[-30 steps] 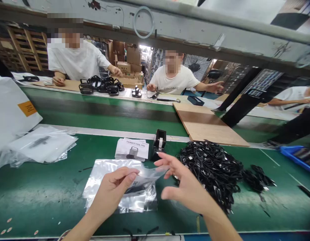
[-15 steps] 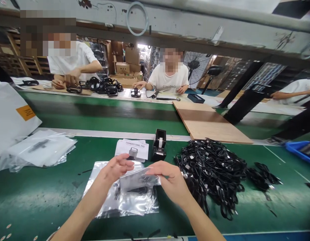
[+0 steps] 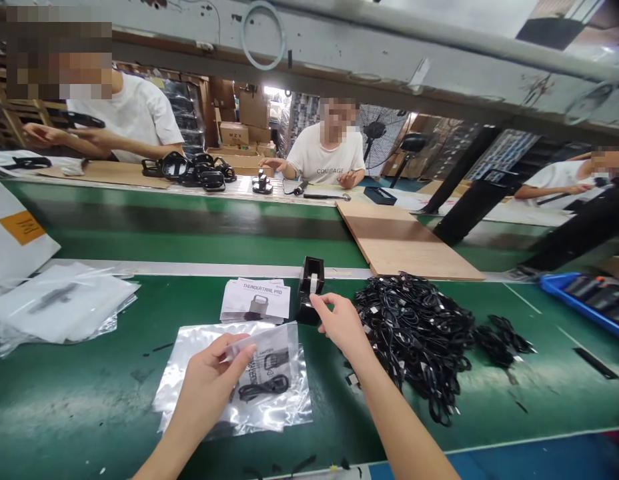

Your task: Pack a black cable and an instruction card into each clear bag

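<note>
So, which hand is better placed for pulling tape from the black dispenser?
Probably the right hand: its fingertips are at the near end of the black dispenser. The left hand is busy, pinching the clear bag between thumb and fingers.

The left hand and right hand are bare, with slim fingers; both forearms are uncovered down to the view's lower edge.

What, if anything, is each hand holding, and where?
Left hand pinches a plastic bag near its upper left corner. Right hand, at the tape dispenser: cannot tell if it holds anything.
</note>
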Tool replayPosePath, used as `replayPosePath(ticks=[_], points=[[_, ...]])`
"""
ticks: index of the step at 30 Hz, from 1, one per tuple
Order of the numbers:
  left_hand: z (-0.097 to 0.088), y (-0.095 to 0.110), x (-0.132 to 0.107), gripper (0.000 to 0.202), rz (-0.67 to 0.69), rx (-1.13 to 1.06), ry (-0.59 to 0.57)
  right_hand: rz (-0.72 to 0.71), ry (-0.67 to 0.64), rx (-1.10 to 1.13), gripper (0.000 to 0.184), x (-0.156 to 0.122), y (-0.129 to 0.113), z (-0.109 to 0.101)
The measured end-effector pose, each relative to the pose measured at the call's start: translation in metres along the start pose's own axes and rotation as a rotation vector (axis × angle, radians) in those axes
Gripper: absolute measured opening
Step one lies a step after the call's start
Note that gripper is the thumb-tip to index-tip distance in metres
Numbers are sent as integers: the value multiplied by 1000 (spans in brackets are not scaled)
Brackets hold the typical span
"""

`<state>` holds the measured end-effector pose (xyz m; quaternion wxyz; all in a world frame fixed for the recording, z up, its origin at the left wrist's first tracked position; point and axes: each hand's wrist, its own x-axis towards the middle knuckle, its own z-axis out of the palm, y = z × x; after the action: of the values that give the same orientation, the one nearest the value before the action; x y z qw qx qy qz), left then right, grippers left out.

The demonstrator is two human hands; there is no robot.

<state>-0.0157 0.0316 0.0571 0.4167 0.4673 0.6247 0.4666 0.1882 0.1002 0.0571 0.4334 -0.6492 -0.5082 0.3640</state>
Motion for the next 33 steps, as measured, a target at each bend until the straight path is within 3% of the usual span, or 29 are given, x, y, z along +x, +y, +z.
replayPosePath(ticks=[4,10,15,18,21,23,25,29,33], points=[[1,-8,1,23,3,-58,-1,42,-43,155,28,-6,1,16],[1,-13,3,29,-58,-78,-71,-17,75,132,29,-29,15,34],[3,-10,3,29,-68,-151,-43,-74,127,-48,20,-31,25,24],[4,-10,2,28,-79,-162,-15,-125,121,-110,17,-46,19,15],[6,-8,-1,26,-62,-127,14,-141,-60,1,22,-71,5,17],[9,-6,-6,24,-41,-102,17,-42,-273,152,26,-83,-4,25],[11,-3,-11,21,-16,-92,15,82,-384,249,28,-86,-9,37],[12,3,-18,18,-1,-121,3,185,-390,134,34,-80,-7,53],[4,2,-17,24,-83,-187,-9,78,-327,-218,45,-79,-2,52]])
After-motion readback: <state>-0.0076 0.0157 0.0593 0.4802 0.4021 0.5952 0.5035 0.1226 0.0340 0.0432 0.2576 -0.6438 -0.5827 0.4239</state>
